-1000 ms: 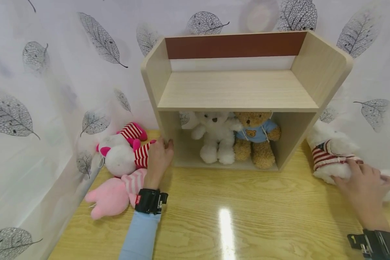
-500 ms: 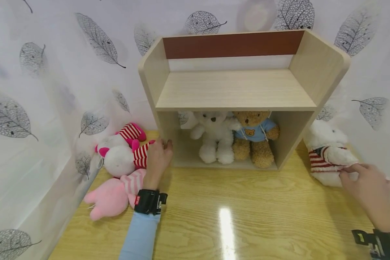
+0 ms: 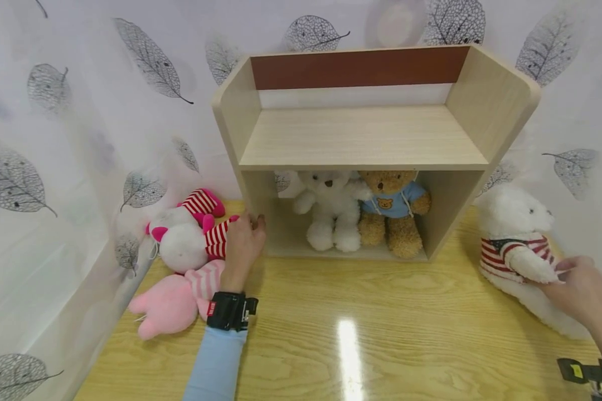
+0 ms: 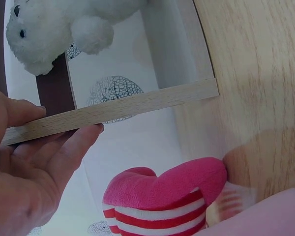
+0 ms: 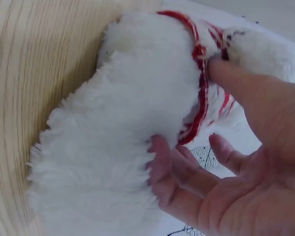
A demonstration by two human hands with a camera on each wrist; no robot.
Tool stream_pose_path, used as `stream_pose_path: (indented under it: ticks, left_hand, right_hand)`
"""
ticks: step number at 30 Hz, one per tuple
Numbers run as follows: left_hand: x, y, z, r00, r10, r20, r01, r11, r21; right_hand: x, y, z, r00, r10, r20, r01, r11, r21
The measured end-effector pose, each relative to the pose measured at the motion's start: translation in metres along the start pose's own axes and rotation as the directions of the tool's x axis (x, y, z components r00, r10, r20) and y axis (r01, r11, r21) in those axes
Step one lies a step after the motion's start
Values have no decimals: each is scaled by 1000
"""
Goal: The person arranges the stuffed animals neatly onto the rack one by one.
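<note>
My left hand point(image 3: 244, 239) grips the front edge of the left side panel of the wooden shelf point(image 3: 363, 136). The left wrist view shows the thumb on one face of that panel point(image 4: 152, 103) and fingers on the other. On the far right, my right hand point(image 3: 582, 292) holds a white plush bear point(image 3: 514, 214) in a red-and-white striped sweater point(image 5: 201, 93). Its thumb presses at the sweater's hem and its fingers curl against the fur. The bear leans upright on the table, head toward the wall. Inside the lower compartment sit another white bear point(image 3: 333, 211) and a brown bear point(image 3: 393, 223) in a blue hoodie.
Left of the shelf, a grey-and-magenta plush toy point(image 3: 183, 248) with striped limbs and a pink plush toy point(image 3: 168, 306) lie on the wooden table point(image 3: 301, 323). Leaf-patterned cloth point(image 3: 95, 128) covers the walls behind and at the left.
The striped-sweater bear has turned from lying on its side to leaning upright, its face now showing. My right hand has shifted slightly right and down with its grip. My left hand stays put.
</note>
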State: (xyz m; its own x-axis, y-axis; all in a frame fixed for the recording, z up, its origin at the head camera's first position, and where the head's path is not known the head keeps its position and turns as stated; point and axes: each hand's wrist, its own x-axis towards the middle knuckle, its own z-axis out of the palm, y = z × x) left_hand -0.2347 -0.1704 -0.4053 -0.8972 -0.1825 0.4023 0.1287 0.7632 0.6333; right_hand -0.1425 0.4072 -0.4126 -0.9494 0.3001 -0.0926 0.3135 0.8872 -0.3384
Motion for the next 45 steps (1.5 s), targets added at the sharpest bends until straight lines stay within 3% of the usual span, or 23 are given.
stream_pose_path:
  ticks: [2, 4, 10, 13, 15, 19, 22, 24, 27, 31, 35, 37, 38, 44, 45]
  left_hand:
    - [0, 0, 0, 1000, 2, 0, -2, 1000, -1]
    - [0, 0, 1, 1000, 1, 6, -1, 1000, -4]
    - [-1, 0, 1, 999, -8, 31, 8, 1000, -12]
    - [-1, 1, 1, 1000, -6, 30, 6, 1000, -16]
    - [-1, 1, 1, 1000, 0, 27, 1, 1000, -17]
    - [0, 2, 1, 1000, 5, 27, -4, 1000, -14]
    - [2, 3, 1, 1000, 16, 24, -15, 1000, -8]
    - [3, 3, 1, 999, 23, 24, -23, 1000, -7]
    - [4, 3, 1, 999, 28, 28, -28, 1000, -1]
    - [3, 3, 1, 999, 12, 48, -12, 1000, 2]
    - [1, 1, -1, 998, -6, 55, 6, 1000, -6]
    - [0, 0, -2, 998, -10, 54, 10, 1000, -14]
    - [0, 0, -2, 998, -9, 55, 10, 1000, -21]
    - [-2, -2, -1, 999, -5, 37, 6, 1000, -20]
    - [-2, -2, -1, 999, -3, 32, 3, 1000, -16]
  right_hand:
    - [0, 2, 3, 999, 35, -6, -34, 999, 26]
    - [2, 4, 5, 1000, 17, -16, -16, 999, 29]
    - [12, 13, 12, 986, -166, 5, 166, 983, -78]
    - [18, 13, 18, 969, -249, -7, 246, 962, -116]
    - [23, 12, 22, 946, -321, -37, 316, 943, -105]
    - [26, 6, 31, 918, -389, -71, 392, 920, 27]
    - [24, 3, 36, 910, -402, -103, 411, 907, 91]
    - [23, 2, 38, 892, -425, -154, 439, 895, 74]
    - [19, 3, 43, 881, -403, -249, 412, 911, -17]
    - [11, 6, 49, 898, -321, -300, 299, 947, -118]
    - [8, 3, 37, 933, -310, -183, 285, 947, -151]
    - [10, -4, 27, 937, -320, -138, 294, 939, -180]
    - [11, -7, 22, 930, -343, -133, 315, 930, -190]
    - [23, -18, 18, 836, -524, -164, 512, 852, -111]
    - [24, -18, 19, 832, -532, -161, 523, 847, -96]
